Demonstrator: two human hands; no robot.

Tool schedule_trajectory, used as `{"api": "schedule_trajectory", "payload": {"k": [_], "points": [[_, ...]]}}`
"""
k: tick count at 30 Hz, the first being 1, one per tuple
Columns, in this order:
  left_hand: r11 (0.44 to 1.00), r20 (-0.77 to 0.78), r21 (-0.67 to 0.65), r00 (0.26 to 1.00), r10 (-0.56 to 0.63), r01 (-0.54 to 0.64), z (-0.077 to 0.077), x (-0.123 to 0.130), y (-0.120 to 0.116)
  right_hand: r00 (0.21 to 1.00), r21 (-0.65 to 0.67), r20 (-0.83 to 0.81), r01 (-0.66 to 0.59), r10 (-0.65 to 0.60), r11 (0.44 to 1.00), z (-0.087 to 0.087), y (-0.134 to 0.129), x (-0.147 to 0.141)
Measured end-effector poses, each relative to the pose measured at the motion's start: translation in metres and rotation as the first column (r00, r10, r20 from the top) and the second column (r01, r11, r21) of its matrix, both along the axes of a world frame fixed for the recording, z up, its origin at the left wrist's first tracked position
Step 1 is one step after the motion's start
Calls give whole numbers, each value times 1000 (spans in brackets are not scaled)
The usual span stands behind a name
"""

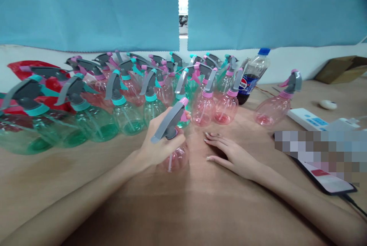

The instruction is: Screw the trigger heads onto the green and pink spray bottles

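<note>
My left hand [160, 143] is wrapped round the neck of a pink spray bottle [176, 158] with a grey and pink trigger head. The bottle stands upright at the middle of the table, its collar mostly covered by my fingers. To its right, my right hand [226, 152] lies palm down on the wood with fingers stretched out, holding nothing. Just behind both hands are pink spray bottles [203, 110] and green spray bottles [130, 120], several rows deep, all topped with grey trigger heads.
A cola bottle [248, 81] with a blue cap stands behind on the right, near a lone pink spray bottle [272, 110]. Farther right lie a white power strip [306, 119], a phone [327, 179] on a cable, a white mouse [328, 104] and a cardboard box [341, 70].
</note>
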State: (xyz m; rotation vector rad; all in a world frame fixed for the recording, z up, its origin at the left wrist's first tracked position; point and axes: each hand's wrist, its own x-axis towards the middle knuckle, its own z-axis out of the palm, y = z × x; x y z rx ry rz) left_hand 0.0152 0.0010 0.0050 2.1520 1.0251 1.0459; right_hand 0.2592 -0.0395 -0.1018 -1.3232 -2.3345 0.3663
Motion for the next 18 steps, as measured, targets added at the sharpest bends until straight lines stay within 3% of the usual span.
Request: {"api": "schedule_trajectory", "payload": {"k": [7,18], "points": [[998,-101,52,994,42,-37,8,1,-4,1000,4,14,5,-5,1000,0,1,0],[998,-76,55,997,5,-1,9,1,-5,1000,14,11,1,-1,1000,-2,1,1]]}}
